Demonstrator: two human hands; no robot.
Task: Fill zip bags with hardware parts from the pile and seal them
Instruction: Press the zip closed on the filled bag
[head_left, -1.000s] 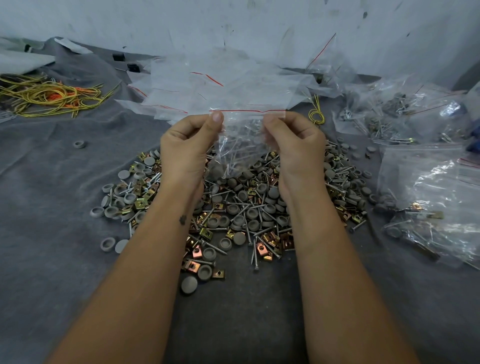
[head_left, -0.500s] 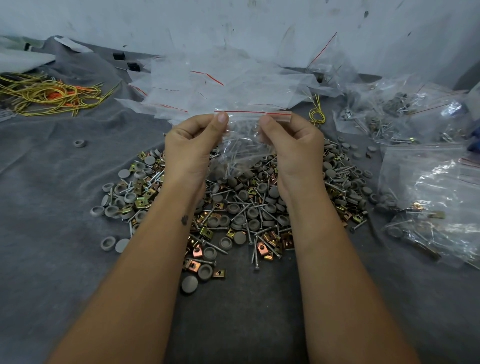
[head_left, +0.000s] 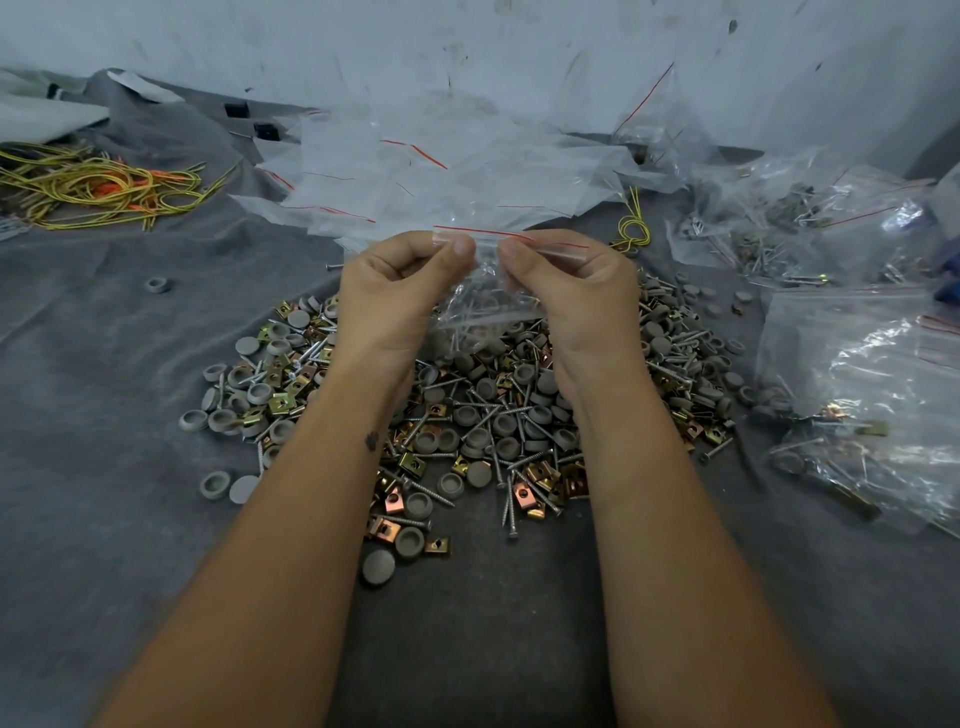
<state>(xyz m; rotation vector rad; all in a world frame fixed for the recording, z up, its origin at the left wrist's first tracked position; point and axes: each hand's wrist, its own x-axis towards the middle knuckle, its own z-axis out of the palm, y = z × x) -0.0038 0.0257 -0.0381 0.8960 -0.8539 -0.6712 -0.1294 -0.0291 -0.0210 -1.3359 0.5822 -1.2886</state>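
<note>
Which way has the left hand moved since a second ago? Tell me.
Yes. The left hand slid rightward along the zip bag, toward the yellow wire loop, which stayed put.

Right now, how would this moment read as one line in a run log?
step: sealing | left hand: pinches bag top | right hand: pinches bag top | bag: holds screws, above pile | filled bags: right

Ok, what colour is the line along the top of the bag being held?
Red: a thin red line runs along the zip bag's top edge, seen in the head view.
</note>
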